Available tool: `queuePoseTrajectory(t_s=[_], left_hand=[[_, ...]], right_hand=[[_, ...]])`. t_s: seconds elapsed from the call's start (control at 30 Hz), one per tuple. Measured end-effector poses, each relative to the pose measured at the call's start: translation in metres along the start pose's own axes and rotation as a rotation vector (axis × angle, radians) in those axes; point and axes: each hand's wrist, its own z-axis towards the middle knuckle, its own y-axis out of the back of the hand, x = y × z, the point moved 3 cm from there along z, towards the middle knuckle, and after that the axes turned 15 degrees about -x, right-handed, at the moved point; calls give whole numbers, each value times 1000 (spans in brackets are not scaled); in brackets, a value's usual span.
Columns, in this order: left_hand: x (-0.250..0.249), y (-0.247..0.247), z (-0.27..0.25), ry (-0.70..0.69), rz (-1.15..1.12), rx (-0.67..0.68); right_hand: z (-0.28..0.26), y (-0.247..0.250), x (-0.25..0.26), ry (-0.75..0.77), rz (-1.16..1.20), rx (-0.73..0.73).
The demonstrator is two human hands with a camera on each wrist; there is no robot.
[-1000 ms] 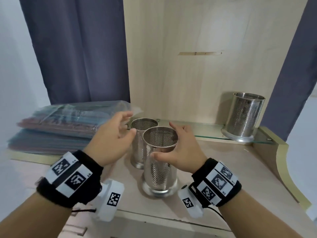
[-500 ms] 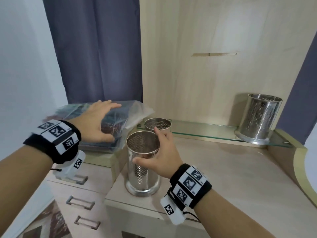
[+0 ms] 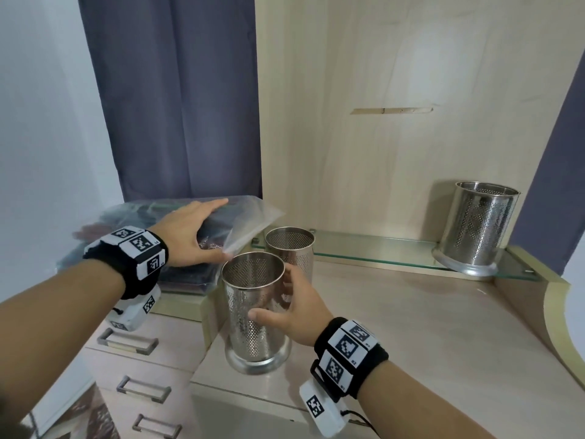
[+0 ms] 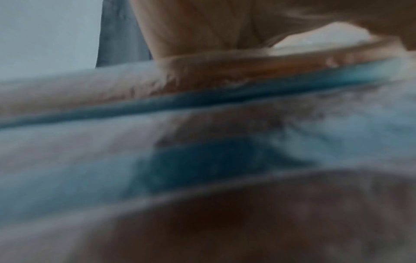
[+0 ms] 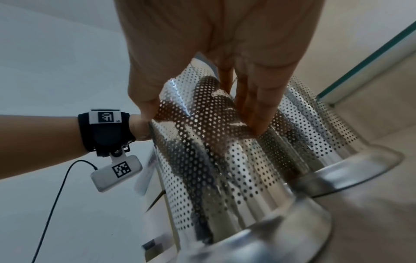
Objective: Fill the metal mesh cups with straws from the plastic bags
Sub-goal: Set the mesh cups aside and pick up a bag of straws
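Steel, perforated and cylindrical with a flared solid base, forms the near mesh cup (image 3: 254, 312) standing upright at the wooden counter (image 3: 427, 327) edge; the right hand (image 3: 296, 310) grasps its wall from 3 o'clock, thumb in front, fingers behind. A second cup (image 3: 292, 248) stands just behind at 1 o'clock, a third (image 3: 478, 223) on the glass shelf (image 3: 364, 250) farther right. At 10 o'clock, the left hand (image 3: 188, 231) lies flat, fingers straight, on crinkled clear plastic bags (image 3: 253, 221) of coloured straws (image 3: 186, 277), blurred in the wrist view.
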Motion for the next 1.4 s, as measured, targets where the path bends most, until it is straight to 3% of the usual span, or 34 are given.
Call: queuePoseTrajectory(t_s=[0.13, 0.27, 0.5, 0.6, 0.67, 0.8, 0.97, 1.07, 1.23, 1.4], left_hand=[[-6, -2, 3, 5, 212, 0], [-14, 11, 9, -19, 196, 3], [-35, 64, 24, 119, 12, -281], [-63, 93, 31, 98, -21, -327], [-89, 112, 33, 40, -55, -362], [-157, 147, 28, -151, -113, -465], [-234, 171, 11, -277, -381, -551], [-269, 170, 1, -342, -620, -498], [-296, 133, -6, -368, -855, -378], [-307, 54, -9, -255, -1021, -340]], right_hand=[[1, -1, 1, -3, 29, 26], [1, 1, 3, 4, 30, 54], [6, 22, 20, 28, -164, 147], [15, 43, 48, 114, -231, 82], [20, 59, 72, 162, -175, 23], [22, 86, 120, 185, 99, 50], [18, 134, 153, 336, 427, -218], [9, 174, 165, 430, 527, -329], [-14, 227, 182, 502, 375, -585], [-23, 249, 162, 397, 322, -504]])
